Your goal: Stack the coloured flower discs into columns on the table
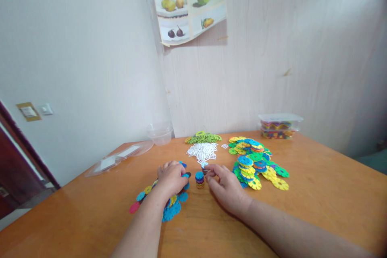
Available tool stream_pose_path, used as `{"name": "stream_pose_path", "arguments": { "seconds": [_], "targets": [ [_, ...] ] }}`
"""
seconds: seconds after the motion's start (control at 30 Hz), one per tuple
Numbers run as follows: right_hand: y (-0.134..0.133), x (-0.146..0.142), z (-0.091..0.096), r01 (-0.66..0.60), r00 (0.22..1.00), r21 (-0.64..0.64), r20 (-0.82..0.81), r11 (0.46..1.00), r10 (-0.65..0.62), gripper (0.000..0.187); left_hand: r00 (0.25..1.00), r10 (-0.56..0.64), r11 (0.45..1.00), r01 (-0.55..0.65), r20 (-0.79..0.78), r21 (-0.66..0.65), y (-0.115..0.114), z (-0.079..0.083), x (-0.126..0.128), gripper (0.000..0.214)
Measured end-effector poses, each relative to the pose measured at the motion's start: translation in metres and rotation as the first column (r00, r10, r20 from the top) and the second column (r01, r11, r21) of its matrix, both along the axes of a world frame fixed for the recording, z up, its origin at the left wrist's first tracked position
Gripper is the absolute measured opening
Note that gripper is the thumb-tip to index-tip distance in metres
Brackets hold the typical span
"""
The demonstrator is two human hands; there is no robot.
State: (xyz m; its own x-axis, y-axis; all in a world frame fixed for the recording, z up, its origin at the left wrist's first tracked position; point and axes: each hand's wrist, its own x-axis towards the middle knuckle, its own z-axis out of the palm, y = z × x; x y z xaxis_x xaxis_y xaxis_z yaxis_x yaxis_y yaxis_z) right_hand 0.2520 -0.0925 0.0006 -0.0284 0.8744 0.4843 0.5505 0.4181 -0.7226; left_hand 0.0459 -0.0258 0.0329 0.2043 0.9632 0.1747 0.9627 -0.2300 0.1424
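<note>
My left hand (171,178) is curled, knuckles up, over a spread of blue, yellow and pink plastic snowflake discs (169,205) on the wooden table (326,193); what its fingers grip is hidden. My right hand (225,187) pinches a small piece (205,168) between thumb and fingertips, too small to name. Between the two hands stands a short stack of discs (199,179), blue on top. A larger pile of yellow, green and blue discs (256,161) lies just right of my right hand.
Small white pieces (203,151) and green pieces (203,138) lie in heaps behind the hands. A clear tub (159,133) and flat clear lids (121,155) sit at the back left. A lidded box of coloured pieces (279,125) stands at the back right by the wall.
</note>
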Motion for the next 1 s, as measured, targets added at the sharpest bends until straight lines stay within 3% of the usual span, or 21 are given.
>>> {"name": "stream_pose_path", "arguments": {
  "seconds": [0.13,0.4,0.6,0.7,0.83,1.0],
  "targets": [
    [0.0,0.0,0.0,-0.005,1.0,-0.004,0.009,1.0,0.005,0.037,1.0,0.012,1.0,-0.012,-0.001,-0.003,0.002,0.0,0.0,0.018],
    [0.001,0.002,-0.002,-0.095,0.992,0.014,0.082,0.995,0.093,0.061,0.997,0.069,0.998,-0.069,-0.022,0.006,0.0,0.007,0.004,0.018],
    [-0.001,0.003,-0.001,-0.116,0.988,0.003,0.103,0.993,0.115,0.066,0.995,0.046,0.997,-0.051,0.084,0.055,0.002,0.009,0.002,0.017],
    [0.0,0.002,-0.002,-0.104,0.99,0.0,0.099,0.995,0.103,0.066,0.979,-0.004,0.998,-0.008,0.202,0.058,0.001,0.012,0.002,0.018],
    [0.001,0.002,-0.003,-0.091,0.991,0.005,0.096,0.996,0.09,0.066,0.921,-0.148,0.989,0.138,0.36,0.054,-0.005,0.018,0.01,0.015],
    [0.001,0.001,-0.005,-0.097,0.992,0.02,0.083,0.995,0.095,0.065,0.873,-0.231,0.97,0.239,0.431,0.037,-0.021,0.025,0.024,0.02]
  ]
}}
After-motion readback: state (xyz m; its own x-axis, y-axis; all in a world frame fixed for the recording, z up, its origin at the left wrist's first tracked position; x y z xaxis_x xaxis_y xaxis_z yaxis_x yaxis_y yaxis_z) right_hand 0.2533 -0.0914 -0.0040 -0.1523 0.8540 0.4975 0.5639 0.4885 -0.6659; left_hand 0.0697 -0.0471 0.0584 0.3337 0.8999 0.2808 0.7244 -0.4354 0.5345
